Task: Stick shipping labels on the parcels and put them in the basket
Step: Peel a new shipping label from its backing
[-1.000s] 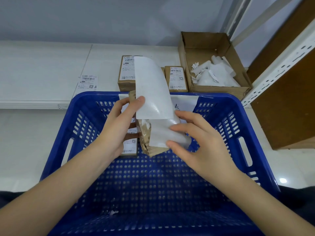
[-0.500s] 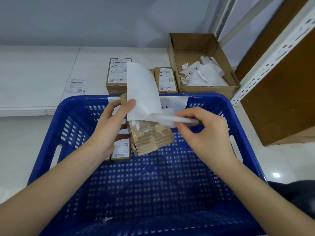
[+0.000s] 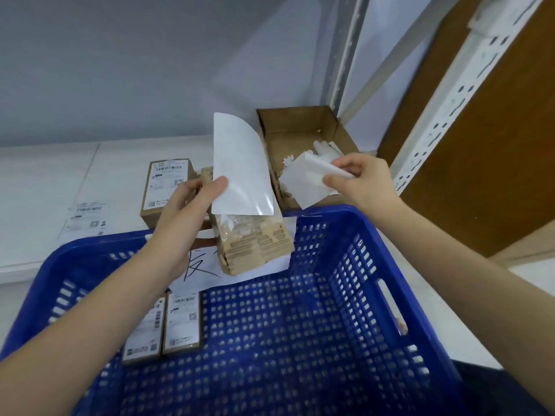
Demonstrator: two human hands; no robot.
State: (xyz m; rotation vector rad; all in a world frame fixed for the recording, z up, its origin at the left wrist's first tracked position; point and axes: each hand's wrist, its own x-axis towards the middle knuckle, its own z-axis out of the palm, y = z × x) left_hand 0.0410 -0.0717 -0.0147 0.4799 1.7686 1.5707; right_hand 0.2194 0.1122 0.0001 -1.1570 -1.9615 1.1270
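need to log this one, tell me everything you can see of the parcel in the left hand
The parcel is a small brown cardboard box, scuffed, with torn white scraps and strips of clear tape on its facing side. It is held tilted above the far rim of the blue basket, not yet in it. The left hand grips it from the left, thumb pressing a white label sheet against its upper part; the sheet curls up free above the box. The right hand is apart from it.
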